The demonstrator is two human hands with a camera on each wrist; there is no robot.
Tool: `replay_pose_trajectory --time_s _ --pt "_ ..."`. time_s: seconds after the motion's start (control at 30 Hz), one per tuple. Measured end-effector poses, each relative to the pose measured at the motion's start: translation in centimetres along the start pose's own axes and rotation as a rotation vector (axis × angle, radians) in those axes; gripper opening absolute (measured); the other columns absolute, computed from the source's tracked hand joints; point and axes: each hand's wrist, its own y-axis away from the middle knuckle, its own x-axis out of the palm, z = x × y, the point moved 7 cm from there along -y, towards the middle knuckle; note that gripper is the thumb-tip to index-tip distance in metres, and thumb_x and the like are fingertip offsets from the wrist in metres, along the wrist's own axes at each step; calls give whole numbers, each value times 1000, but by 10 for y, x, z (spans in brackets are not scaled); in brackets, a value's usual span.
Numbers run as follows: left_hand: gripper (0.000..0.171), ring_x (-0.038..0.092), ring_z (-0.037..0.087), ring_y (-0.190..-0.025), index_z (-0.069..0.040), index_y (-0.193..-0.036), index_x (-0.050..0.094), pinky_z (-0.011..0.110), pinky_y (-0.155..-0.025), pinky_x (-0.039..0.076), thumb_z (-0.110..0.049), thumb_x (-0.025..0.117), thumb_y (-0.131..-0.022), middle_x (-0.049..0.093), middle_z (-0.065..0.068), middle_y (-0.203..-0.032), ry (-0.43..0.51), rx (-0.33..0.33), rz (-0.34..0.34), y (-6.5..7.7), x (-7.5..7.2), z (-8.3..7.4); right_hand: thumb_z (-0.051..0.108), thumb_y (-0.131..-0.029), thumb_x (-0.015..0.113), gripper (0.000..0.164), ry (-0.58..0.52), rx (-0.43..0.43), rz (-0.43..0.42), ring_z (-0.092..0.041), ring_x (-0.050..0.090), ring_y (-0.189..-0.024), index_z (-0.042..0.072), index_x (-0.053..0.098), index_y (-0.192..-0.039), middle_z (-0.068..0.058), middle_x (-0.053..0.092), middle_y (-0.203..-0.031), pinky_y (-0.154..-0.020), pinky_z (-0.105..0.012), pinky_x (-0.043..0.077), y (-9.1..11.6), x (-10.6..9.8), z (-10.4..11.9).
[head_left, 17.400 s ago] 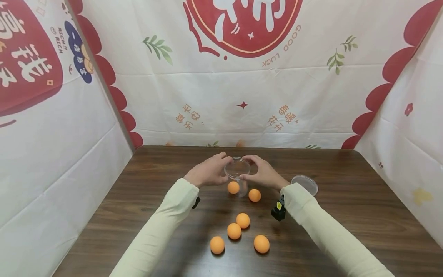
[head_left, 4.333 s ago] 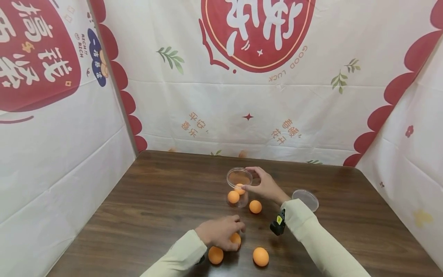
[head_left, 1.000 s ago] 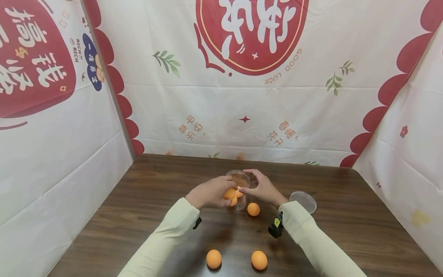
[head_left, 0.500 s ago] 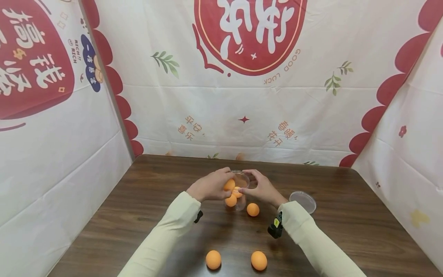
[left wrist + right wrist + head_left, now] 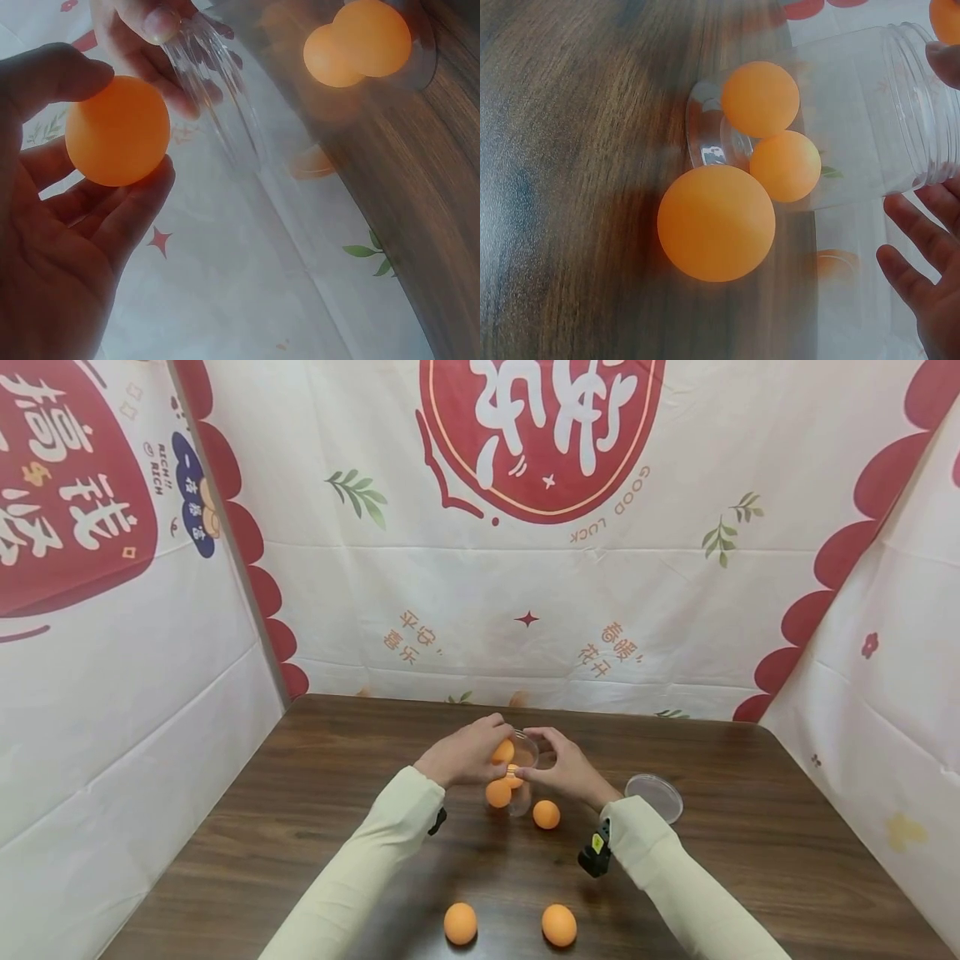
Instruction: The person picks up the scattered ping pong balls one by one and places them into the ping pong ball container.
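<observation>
On a brown wood-grain table [image 5: 315, 777], a person's left hand [image 5: 465, 755] pinches a round orange ball [image 5: 118, 131] near the mouth of an upright clear plastic jar [image 5: 847, 120] containing two more orange balls [image 5: 760, 99], while the right hand's [image 5: 564, 772] thumb and fingers grasp the jar's rim.

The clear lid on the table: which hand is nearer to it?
Right. The right hand holds the jar on the side toward the lid; the left hand, pinching a ball, is farther, beyond the jar.
</observation>
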Motion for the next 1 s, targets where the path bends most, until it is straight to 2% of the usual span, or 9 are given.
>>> replay_pose_trajectory --time_s 0.37,0.6,0.7,1.0 --pt "34 47 12 -76 -7 -118 60 20 -64 39 -17 68 -86 52 4 -99 -10 10 -2 -9 5 2 35 -79 77 68 -19 15 -10 -36 53 -114 14 46 -136 -10 49 -135 -89 -42 51 0 1 -3" --pt "37 47 12 -77 -5 -120 60 20 -65 40 -18 68 -86 51 4 -99 -4 3 1 -14 10 4 36 -80 76 68 24 9 -16 -32 54 -111 13 45 -135 -10 49 -135 -88 -41 52 1 1 -2" --pt "36 47 12 -76 -6 -119 60 20 -64 40 -18 68 -86 51 4 -99 -8 -2 4 -16 11 5 36 -80 76 67 36 7 -22 -28 55 -110 13 46 -135 -10 50 -134 -89 -41 52 1 0 -3" --pt "38 47 12 -76 -5 -119 60 20 -65 41 -19 69 -86 53 5 -100 -28 12 -1 -20 12 2 31 -81 76 65 42 -15 -27 -29 54 -112 12 46 -135 -10 50 -135 -91 -43 50 0 0 -2"
